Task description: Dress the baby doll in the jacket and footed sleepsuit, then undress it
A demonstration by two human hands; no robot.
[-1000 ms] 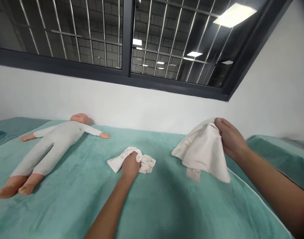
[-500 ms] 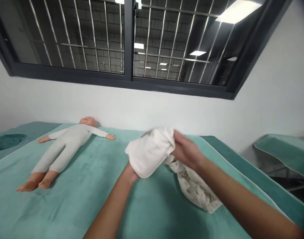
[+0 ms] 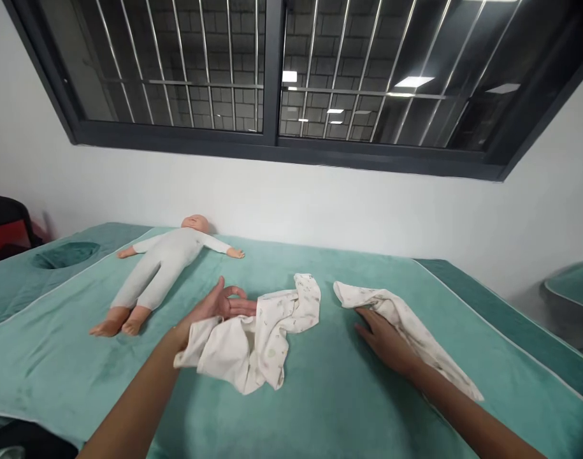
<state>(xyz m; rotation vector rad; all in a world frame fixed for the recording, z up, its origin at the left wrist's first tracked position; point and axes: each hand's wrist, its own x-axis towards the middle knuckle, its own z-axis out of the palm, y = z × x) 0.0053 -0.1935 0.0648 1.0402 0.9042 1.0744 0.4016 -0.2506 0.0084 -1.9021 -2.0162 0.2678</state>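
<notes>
A crumpled cream baby garment (image 3: 257, 335) lies on the teal bed cover (image 3: 320, 408) in front of me. My left hand (image 3: 222, 305) is palm up at its left edge, fingers curled into the fabric, and part of the cloth drapes over my wrist. A second cream printed garment (image 3: 410, 322) is stretched out to the right. My right hand (image 3: 384, 338) rests flat on the cover with fingers extended, touching that garment's near edge. A baby doll (image 3: 162, 271) in a pale grey suit lies on its back at the far left, near the wall.
The bed stands against a white wall under a barred dark window (image 3: 272, 76). A face hole (image 3: 64, 255) is sunk in the cover at the left. Another teal bed (image 3: 575, 287) is at the right, across a gap. A dark and red seat (image 3: 4, 223) sits far left.
Half a second ago both hands held the cream bundle raised over the bed. Now the cloth lies on the cover as two separate pieces, my hands are apart, and the right hand has flattened.
</notes>
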